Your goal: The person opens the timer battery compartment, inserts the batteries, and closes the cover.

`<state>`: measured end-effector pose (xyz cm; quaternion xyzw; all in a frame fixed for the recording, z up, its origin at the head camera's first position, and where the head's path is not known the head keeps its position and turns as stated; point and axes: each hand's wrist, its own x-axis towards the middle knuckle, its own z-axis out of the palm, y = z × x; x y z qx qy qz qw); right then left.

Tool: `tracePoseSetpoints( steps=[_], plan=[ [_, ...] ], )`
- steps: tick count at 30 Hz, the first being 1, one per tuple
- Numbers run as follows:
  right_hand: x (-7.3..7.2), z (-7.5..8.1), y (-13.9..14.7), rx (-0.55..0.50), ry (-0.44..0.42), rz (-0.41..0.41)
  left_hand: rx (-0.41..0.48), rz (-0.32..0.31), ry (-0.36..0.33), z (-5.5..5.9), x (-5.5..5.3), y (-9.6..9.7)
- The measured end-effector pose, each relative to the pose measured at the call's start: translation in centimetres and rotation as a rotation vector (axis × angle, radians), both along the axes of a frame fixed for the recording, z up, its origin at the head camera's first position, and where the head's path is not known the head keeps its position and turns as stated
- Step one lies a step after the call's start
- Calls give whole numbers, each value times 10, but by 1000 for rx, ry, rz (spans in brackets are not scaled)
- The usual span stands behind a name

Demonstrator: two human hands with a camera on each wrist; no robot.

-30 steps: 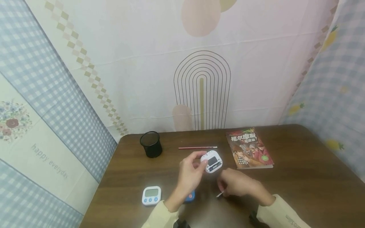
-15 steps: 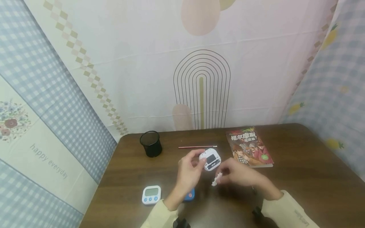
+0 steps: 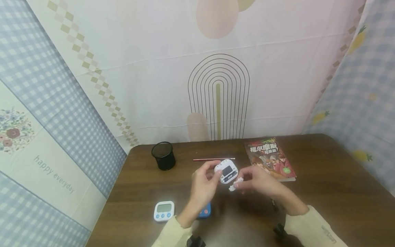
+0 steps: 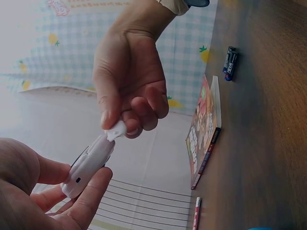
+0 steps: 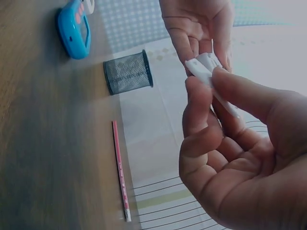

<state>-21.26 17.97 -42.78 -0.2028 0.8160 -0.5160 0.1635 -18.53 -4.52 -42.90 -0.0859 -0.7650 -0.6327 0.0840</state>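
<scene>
My left hand (image 3: 202, 188) holds a white kitchen timer (image 3: 226, 171) by its edge, thumb on its back. The back faces up, showing a dark square patch and an uncovered battery compartment (image 3: 230, 177) along its lower edge. Between thumb and fingers of my right hand (image 3: 258, 180) is a small white battery cover (image 3: 236, 184) with notched edges. In the left wrist view, that cover (image 4: 116, 129) is right at the timer's end. The right wrist view shows the cover (image 5: 201, 72) pinched, overlapping the timer behind it.
A white timer (image 3: 164, 211) and a blue one (image 3: 204, 210), partly behind my left forearm, lie on the table. Batteries (image 4: 230, 63) lie near the book (image 3: 271, 159). A pencil (image 3: 213, 159) and a black mesh pen cup (image 3: 165, 157) are toward the back.
My right hand has risen from low over the table with the battery cover, turned it, and brought it up beside the timer. The left hand has shifted slightly, still holding the timer.
</scene>
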Motion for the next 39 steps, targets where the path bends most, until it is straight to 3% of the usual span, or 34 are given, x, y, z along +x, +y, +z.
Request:
tracePoseSetpoints(
  steps=[7, 22, 39],
  plan=[
    [1, 2, -1, -78, -72, -54, 2, 2, -5, 2, 1, -1],
    [2, 4, -2, -188, -106, -173, 3, 4, 3, 2, 1, 1],
    [1, -6, -12, -229, -179, -259, 19, -17, -2, 1, 3, 3]
  ],
)
